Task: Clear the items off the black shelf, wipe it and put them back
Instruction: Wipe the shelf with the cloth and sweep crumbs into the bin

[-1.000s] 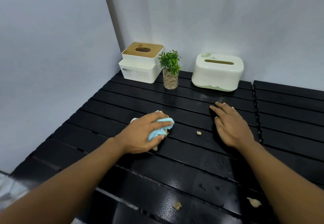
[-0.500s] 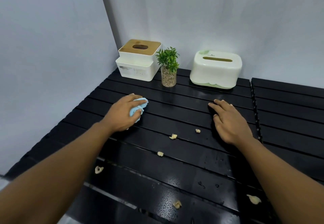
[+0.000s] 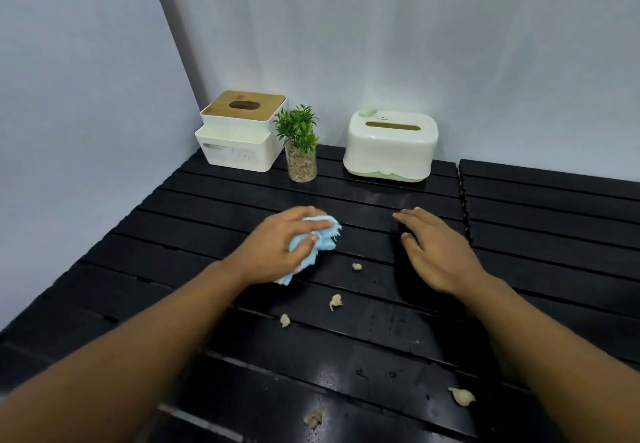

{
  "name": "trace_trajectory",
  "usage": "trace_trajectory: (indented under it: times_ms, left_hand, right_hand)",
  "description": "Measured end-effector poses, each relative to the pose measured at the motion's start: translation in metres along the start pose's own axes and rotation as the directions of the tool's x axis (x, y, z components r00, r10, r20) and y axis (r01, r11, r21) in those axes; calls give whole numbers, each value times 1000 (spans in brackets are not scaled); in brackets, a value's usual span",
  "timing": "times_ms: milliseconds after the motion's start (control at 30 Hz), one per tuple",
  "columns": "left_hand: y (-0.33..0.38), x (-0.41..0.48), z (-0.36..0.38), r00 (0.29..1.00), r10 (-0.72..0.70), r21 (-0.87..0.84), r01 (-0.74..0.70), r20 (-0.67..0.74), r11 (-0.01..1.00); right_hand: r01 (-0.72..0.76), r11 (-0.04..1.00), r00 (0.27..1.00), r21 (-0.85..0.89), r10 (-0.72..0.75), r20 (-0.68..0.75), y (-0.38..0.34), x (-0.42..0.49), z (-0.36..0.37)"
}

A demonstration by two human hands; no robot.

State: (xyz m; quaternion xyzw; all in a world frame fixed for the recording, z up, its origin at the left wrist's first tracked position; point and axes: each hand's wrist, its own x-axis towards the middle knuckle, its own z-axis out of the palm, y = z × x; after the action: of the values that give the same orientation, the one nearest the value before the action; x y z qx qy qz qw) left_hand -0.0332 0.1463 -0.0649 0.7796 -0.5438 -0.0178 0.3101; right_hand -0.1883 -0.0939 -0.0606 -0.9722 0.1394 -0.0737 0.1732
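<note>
The black slatted shelf (image 3: 194,234) fills the lower view, wet and shiny near me. My left hand (image 3: 277,245) grips a crumpled light blue cloth (image 3: 323,236) and presses it on the slats at the middle. My right hand (image 3: 434,252) lies flat on the shelf to the right, fingers straight. At the back stand a white tissue box with a wooden lid (image 3: 239,131), a small green plant in a glass of pebbles (image 3: 300,146) and a white and green tissue box (image 3: 391,144).
Several pale crumbs lie on the slats, such as one crumb (image 3: 335,301) between my arms and another crumb (image 3: 461,397) near the front right. White walls close the left side and back. A second slatted panel (image 3: 554,207) adjoins on the right.
My left hand swept the cloth to the far left, then back right to the shelf's middle. Crumbs it had covered now lie exposed. My right hand stayed flat in place.
</note>
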Motion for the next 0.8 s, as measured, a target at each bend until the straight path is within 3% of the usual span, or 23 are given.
trace_trajectory:
  times_ms: [67,133,233,400,567,700,800]
  left_hand:
    - [-29,16,-12,986,-128,69,136,-105,988]
    - [-47,31,-12,972,-220,169,231,-80,958]
    - [-37,47,10,977,-213,237,204,13,950]
    - [30,58,49,987,-16,170,-12,160,985]
    - [104,47,88,921,244,-3,-256,303,967]
    - [98,63,76,972,190,-72,-182,141,981]
    - [60,103,55,998,63,1,-63,-3,998]
  right_hand:
    - [21,994,999,-110,-25,-35,15,-17,-12]
    - [-1,987,1000,-162,1,1,32,-37,-18]
    - [-31,988,999,-149,36,33,47,-57,-13]
    - [-117,988,990,-105,107,-90,45,-57,-10]
    - [-277,960,946,-43,264,-189,50,-62,-10]
    - [-276,960,940,38,278,-196,51,-62,-12]
    - [-276,960,938,38,278,-207,53,-62,-12]
